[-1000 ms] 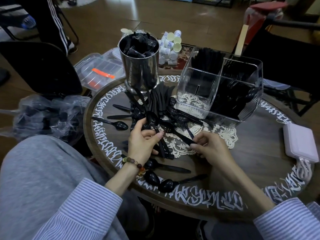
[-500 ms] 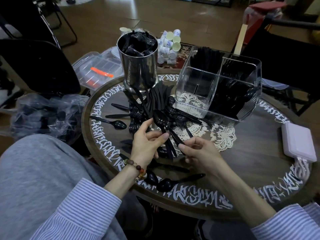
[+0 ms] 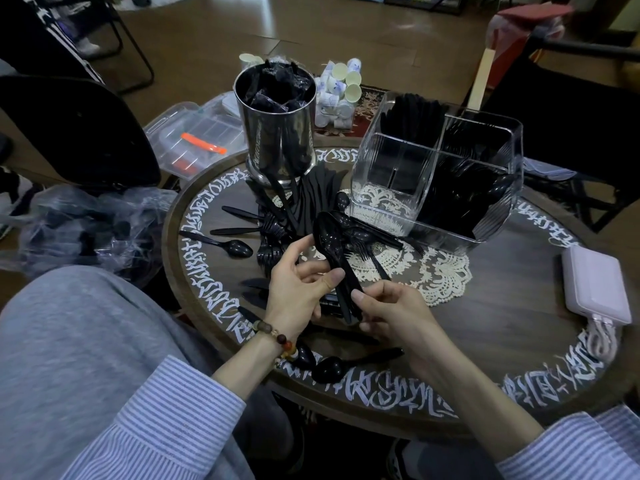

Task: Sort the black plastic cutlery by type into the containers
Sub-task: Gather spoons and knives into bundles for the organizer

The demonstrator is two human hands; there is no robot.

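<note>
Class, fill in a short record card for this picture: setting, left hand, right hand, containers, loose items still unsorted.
setting: round wooden table with white lettering round the rim and a lace doily
left hand: left hand holds a bunch of black spoons, bowls up
right hand: right hand pinches the handles of that bunch
containers: metal canister; clear divided box with dark cutlery in the right part
loose items: cutlery pile; single spoon near the table edge
</note>
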